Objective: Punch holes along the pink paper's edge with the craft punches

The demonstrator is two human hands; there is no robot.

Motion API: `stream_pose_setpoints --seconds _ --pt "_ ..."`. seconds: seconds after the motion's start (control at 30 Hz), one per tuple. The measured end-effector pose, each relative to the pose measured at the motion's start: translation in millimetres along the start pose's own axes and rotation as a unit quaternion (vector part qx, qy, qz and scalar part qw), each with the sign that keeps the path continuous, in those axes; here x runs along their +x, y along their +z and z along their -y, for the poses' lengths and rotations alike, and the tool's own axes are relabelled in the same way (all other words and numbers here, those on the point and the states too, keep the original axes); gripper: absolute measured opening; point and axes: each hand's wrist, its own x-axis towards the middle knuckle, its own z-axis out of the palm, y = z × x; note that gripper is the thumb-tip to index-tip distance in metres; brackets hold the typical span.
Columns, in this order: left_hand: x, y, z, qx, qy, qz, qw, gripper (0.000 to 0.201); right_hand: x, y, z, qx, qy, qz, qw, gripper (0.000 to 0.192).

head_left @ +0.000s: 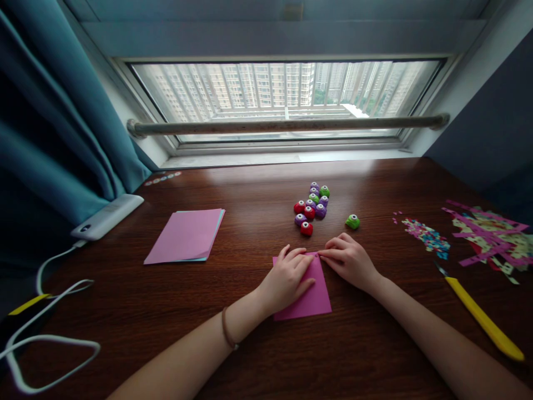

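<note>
Both forearms come in from the lower edge and meet over a pink paper sheet (310, 297) lying flat on the tabletop (250, 344), near the middle of the view. The left hand (287, 278) lies palm-down on the sheet's left half, wrist slightly raised, with a thin band on the forearm behind it; its fingers (302, 264) are spread and extended, pressing the paper rather than gripping it. The right hand (350, 261) sits at the sheet's upper right corner, toward one o'clock from the left hand, knuckles arched, and its fingers (328, 254) are drawn together with the tips pointing left onto the paper's top edge (whether they pinch the edge or only press on it cannot be told).

At twelve o'clock from the hands, just beyond the sheet, is a cluster of small round punches (311, 206) in red, purple and green, with one green punch (352, 221) apart at one o'clock. At ten o'clock lies a stack of coloured paper (185, 236), pink on top. A yellow craft knife (485, 319) rests at three o'clock, well apart from the right forearm, and paper scraps (487, 236) are heaped at two o'clock. A white power bank (107, 216) with its cable lies far off at nine o'clock by the curtain.
</note>
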Motion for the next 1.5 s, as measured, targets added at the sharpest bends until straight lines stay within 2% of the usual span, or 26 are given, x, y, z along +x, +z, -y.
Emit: stream_pose_setpoints --seconds 0.2,0.33,0.67,0.93,1.2,1.27,1.37,1.5 --pt "-0.5 0.0 0.0 -0.001 0.003 -0.004 1.0 0.039 0.2 -3.2 1.3 -0.01 -0.054 0.003 0.998 0.017" --pt "-0.4 -0.5 -0.3 -0.003 0.001 -0.001 1.0 0.039 0.2 -4.1 2.4 -0.017 -0.062 0.004 0.998 0.015" --pt "0.0 -0.7 -0.8 -0.002 0.005 -0.006 1.0 0.041 1.3 -2.1 1.8 0.011 -0.011 -0.028 0.999 0.013" --pt "-0.3 -0.3 -0.3 -0.005 0.002 0.001 1.0 0.041 2.7 3.9 -4.3 0.085 0.059 0.021 0.994 0.007" --pt "0.1 -0.9 -0.6 -0.008 -0.003 0.013 1.0 0.041 3.1 3.7 -3.2 0.068 0.052 0.033 0.996 0.008" --pt "-0.1 -1.2 -0.8 -0.008 -0.003 0.015 1.0 0.041 2.7 3.9 -6.7 0.092 0.088 0.014 0.992 0.009" --pt "-0.5 -0.9 -0.4 -0.006 -0.004 0.011 1.0 0.042 1.3 1.5 -18.6 0.111 0.191 -0.053 0.974 0.011" --pt "-0.6 0.3 0.7 -0.006 0.0 0.005 1.0 0.041 -0.2 -6.8 -38.1 0.004 0.302 -0.122 0.945 0.012"
